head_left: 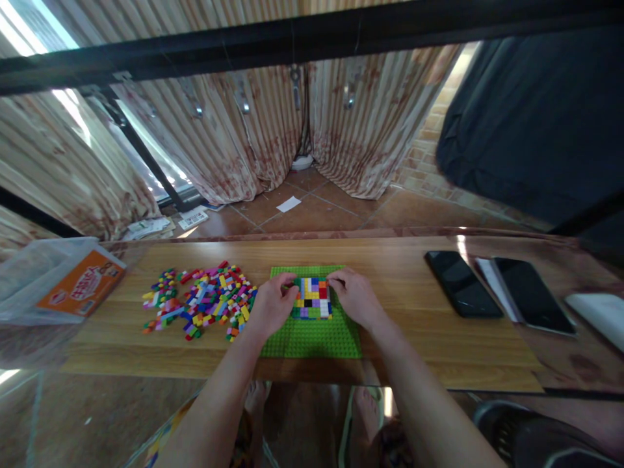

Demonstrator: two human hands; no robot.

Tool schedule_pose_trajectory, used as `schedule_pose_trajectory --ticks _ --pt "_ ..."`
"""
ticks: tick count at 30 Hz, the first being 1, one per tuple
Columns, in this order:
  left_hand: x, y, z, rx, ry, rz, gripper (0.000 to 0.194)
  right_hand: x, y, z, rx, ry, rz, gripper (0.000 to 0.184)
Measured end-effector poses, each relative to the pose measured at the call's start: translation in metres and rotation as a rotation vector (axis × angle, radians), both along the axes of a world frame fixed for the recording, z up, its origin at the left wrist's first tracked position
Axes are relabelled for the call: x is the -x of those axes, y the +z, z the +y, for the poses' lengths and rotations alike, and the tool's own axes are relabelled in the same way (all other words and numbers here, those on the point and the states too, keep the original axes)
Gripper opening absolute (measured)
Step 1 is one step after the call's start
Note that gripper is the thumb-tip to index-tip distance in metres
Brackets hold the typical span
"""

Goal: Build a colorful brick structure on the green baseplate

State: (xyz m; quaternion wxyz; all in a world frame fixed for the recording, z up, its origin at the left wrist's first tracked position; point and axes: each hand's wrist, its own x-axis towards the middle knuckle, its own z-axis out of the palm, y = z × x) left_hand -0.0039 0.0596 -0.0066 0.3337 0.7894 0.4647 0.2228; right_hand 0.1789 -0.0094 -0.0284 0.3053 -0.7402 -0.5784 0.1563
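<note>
A low block of multicoloured toy building bricks (312, 302) sits on the studded green baseplate (316, 341). My left hand (273, 304) is at the block's left side, its thumb and forefinger curled together near the far left corner. At the far right corner, my right hand (358, 298) has its thumb and fingers drawn together against the block's edge. Whatever is between the fingertips of either hand is too small or hidden to make out. White, red, yellow, blue and black bricks show on the block's top, between my two hands.
A spread of loose bricks (214, 296) lies left of the baseplate on the wooden table (400, 273). A clear plastic bin (43, 276) with an orange label stands at the left end. A black phone (461, 283) and another dark-screened device (531, 292) lie to the right.
</note>
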Motion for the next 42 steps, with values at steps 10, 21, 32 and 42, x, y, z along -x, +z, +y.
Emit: schedule_pose_trajectory --ticks 10,21,32,42 --pt "0.0001 -0.0004 0.0002 -0.005 0.002 0.015 0.028 0.0022 0.0014 -0.002 0.018 0.025 -0.086 0.024" --pt "0.0005 -0.0015 0.0014 -0.01 0.003 0.036 0.026 0.0016 -0.0042 0.0034 -0.025 -0.025 -0.012 0.021" --pt "-0.0006 -0.0003 0.0016 0.015 0.007 0.027 0.026 -0.0037 -0.0052 0.0032 -0.042 -0.006 0.091 0.019" --pt "0.0 0.0025 0.0017 0.018 0.012 0.005 0.022 -0.0033 -0.0069 0.0037 -0.043 0.027 0.056 0.02"
